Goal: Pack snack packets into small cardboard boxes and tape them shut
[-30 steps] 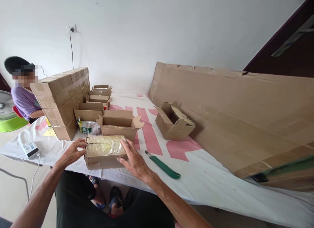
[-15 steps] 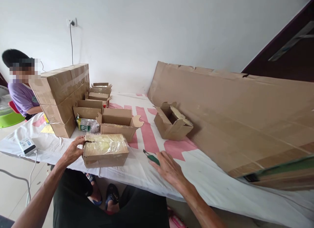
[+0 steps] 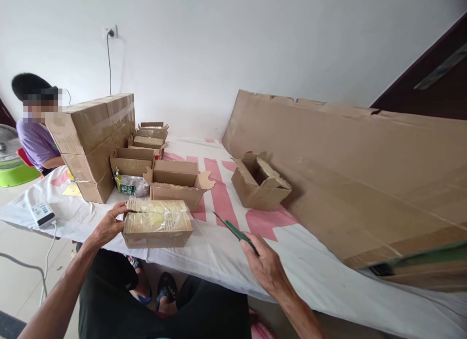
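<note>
In front of me a taped cardboard box (image 3: 158, 227) sits near the table's front edge, with a slit-like gap along its top under clear tape. My left hand (image 3: 109, 227) grips its left end, fingers at the top corner and thumb on the side. My right hand (image 3: 260, 258) is closed around a green utility knife (image 3: 237, 232). The knife's blade points up and left, to the right of the box and apart from it. Just behind the taped box stands an open cardboard box (image 3: 177, 183), and beside that lies a plastic packet (image 3: 132, 186) with green print.
Stacked closed boxes (image 3: 93, 149) stand at left, with several open boxes behind. Another open box (image 3: 259, 183) sits right of centre, before a large cardboard sheet (image 3: 346, 173). A white power bank (image 3: 43, 215) with a cable lies at left. A person (image 3: 38, 139) sits beyond the stack.
My right hand has moved slightly right and turned the knife, so more of its handle and blade shows. My left hand stays on the box. The view has shifted a little.
</note>
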`<state>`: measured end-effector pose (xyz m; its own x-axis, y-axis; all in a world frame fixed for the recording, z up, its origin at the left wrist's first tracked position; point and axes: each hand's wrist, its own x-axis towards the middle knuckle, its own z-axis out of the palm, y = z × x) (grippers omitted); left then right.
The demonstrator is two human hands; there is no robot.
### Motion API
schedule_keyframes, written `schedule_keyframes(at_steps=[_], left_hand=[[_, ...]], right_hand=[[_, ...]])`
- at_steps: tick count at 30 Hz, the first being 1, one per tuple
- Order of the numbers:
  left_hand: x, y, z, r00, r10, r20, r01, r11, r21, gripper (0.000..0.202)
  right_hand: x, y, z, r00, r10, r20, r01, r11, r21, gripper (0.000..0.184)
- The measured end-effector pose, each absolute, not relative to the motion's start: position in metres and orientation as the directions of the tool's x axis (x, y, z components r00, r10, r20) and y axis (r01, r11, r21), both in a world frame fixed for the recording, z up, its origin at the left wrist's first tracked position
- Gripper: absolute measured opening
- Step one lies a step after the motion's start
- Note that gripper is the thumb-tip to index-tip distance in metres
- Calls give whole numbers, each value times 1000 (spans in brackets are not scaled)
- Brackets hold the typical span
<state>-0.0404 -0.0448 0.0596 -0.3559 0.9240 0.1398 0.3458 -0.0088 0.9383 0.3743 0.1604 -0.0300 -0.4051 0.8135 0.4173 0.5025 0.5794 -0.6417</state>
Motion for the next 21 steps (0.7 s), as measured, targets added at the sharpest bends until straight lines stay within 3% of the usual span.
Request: schedule_keyframes(at_steps=[4,8,15,21], left_hand=[[-37,-47,62,-350,926,142,331,-20,943,40],[-36,-49,63,-329,933,145,352,-21,936,42],[-39,-46,62,-303,942,141,389,-13,921,43],[-37,-44,64,-282,949,139,366,-28,930,43]], right_hand=[[327,136,40,-593,720,361,272,601,-751,35],[275,136,83,-767,528,365,121,677,-726,32],[230,156,118,-894,317,316,87,815,-572,26],[207,152,139,-932,258,253,123,884,-451,21]])
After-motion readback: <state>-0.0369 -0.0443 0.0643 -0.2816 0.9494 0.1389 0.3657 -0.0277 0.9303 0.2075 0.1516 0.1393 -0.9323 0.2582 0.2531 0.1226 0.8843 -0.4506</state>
